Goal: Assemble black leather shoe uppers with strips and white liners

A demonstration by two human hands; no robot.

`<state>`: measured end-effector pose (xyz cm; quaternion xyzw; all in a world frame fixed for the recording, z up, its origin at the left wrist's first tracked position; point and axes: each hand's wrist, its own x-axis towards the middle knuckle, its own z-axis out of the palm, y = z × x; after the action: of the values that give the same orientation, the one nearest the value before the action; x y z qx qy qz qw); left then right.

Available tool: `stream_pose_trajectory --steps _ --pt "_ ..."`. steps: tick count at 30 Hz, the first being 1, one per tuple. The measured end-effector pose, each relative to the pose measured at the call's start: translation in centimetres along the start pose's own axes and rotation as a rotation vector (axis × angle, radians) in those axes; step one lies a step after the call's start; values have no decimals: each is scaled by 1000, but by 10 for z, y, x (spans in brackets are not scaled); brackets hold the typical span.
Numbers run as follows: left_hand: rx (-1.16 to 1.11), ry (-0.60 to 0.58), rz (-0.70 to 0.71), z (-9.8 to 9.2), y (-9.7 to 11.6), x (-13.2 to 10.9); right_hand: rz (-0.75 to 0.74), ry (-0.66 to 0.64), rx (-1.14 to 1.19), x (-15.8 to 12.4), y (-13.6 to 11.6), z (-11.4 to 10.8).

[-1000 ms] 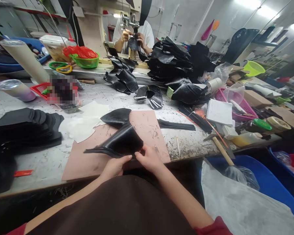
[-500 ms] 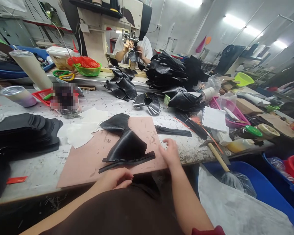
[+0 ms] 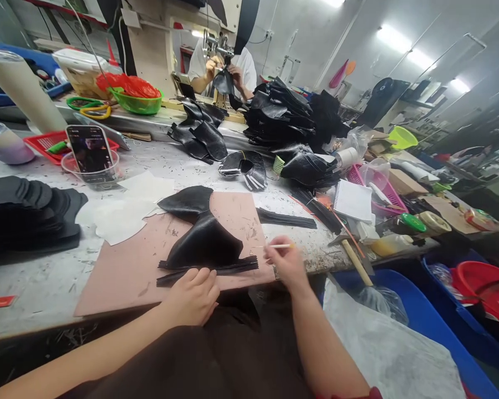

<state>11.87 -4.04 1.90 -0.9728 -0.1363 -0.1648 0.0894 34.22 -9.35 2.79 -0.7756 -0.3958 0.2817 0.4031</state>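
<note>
On the pinkish board [image 3: 120, 277] lies a black leather piece [image 3: 203, 241], its two curved panels joined at a narrow waist. Black strips [image 3: 237, 265] run along its near edge. My left hand [image 3: 197, 293] rests at the left part of these strips, fingers bent and together over the nearest one; the thumb is hidden. My right hand [image 3: 286, 263], at the board's right edge, pinches a thin white pen-like stick [image 3: 280, 246] that points left toward the leather. Its tip is too fine to make out.
Grey-black cut pieces [image 3: 29, 216] are stacked at left beside white pattern sheets [image 3: 112, 216]. A phone [image 3: 90, 149] leans in a clear tub. Behind are black leather piles [image 3: 283, 119] and a co-worker's hands [image 3: 214, 67] at a sewing machine. A hammer [image 3: 356, 263] lies right.
My left hand has moved up from the board's front edge onto the black strips. My right hand, spread and bare before, now pinches the white stick. The view has shifted slightly.
</note>
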Motion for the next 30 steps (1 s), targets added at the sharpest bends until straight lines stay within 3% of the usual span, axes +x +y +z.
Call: stream_pose_trajectory --steps 3,7,16,30 --pt "30 10 6 5 0 -2 -238 -187 252 -25 -8 42" --pt "42 10 38 8 0 -4 -449 -55 88 -38 -1 73" --pt "34 13 53 11 -2 -5 -644 79 -180 -35 -1 72" --pt "55 24 45 10 -1 -4 -662 92 -218 -37 -4 72"
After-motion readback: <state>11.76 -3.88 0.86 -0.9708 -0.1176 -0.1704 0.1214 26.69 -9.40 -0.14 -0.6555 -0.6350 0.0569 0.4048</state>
